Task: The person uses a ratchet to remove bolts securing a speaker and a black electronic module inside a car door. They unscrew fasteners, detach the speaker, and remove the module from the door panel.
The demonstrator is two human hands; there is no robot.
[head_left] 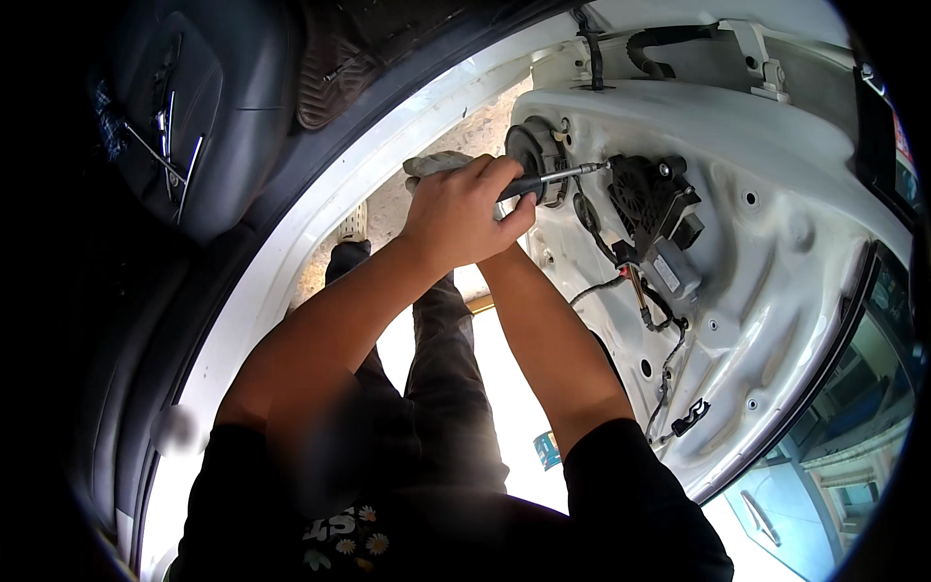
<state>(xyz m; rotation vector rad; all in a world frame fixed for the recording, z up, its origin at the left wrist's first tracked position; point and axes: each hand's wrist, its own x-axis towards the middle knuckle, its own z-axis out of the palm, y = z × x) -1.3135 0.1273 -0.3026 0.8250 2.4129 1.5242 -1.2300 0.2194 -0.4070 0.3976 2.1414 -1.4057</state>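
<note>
My left hand (473, 209) wraps its fingers round the dark handle of a driver (522, 185), whose silver shaft (572, 173) reaches to a fastener beside the black window-motor assembly (637, 194) on the white door's inner panel (776, 291). My right forearm (543, 349) runs up behind my left hand, which hides my right hand and whatever it holds. A round black speaker (530, 150) sits in the door left of the motor, partly behind the driver. A wiring harness (664, 320) hangs down the panel from the motor's connector.
At upper left, several metal tools (168, 145) lie on a black car seat (242, 155), beside a brown floor mat (344, 48). The white door sill (242, 301) curves along the left. My legs (436, 369) are below my arms. The door's window glass (853, 388) is at lower right.
</note>
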